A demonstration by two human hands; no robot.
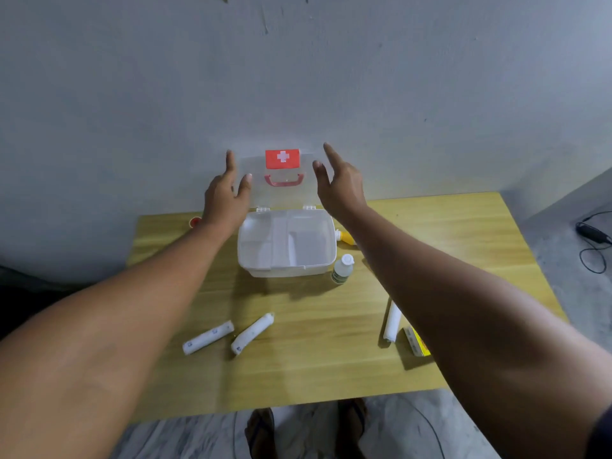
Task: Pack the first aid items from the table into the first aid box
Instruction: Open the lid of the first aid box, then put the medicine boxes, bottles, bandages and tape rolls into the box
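Note:
A white first aid box stands open at the back of the wooden table. Its clear lid with a red cross label and red handle leans upright against the wall. My left hand is at the lid's left edge and my right hand at its right edge, fingers spread, nothing held. A small white bottle stands by the box's right front corner. Two white bandage rolls lie in front, a third roll and a yellow packet lie at the right.
A yellow item shows behind my right forearm beside the box. A small red object sits at the table's back left edge. The grey wall is right behind the box. A black cable lies on the floor at right. My feet are below the table's front edge.

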